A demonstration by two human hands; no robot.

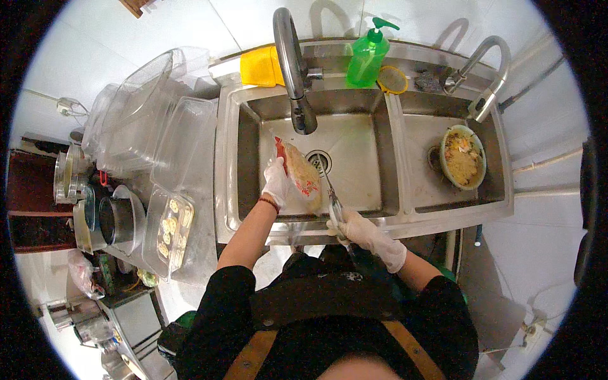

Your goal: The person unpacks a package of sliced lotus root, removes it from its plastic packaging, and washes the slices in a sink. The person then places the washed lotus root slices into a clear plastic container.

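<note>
My left hand (276,183), in a white glove, grips the upper left end of a clear plastic bag (299,171) with red print and pale food inside. The bag hangs slanted over the left basin of the steel sink. To its right my right hand (349,225), gloved too, is closed round a metal tool (334,204), whose thin tip points up towards the drain (318,162). Blur hides the tool's exact kind; it may be scissors. The bag's lower end is close to the tool, and I cannot tell whether they touch.
A bowl of food scraps (463,156) stands in the right basin. Two faucets, one a curved faucet (289,61) over the left basin, rise behind. A green soap bottle (368,59), yellow cloth (261,66) and round scrubber (393,80) line the ledge. Clear plastic containers (183,142) crowd the left counter.
</note>
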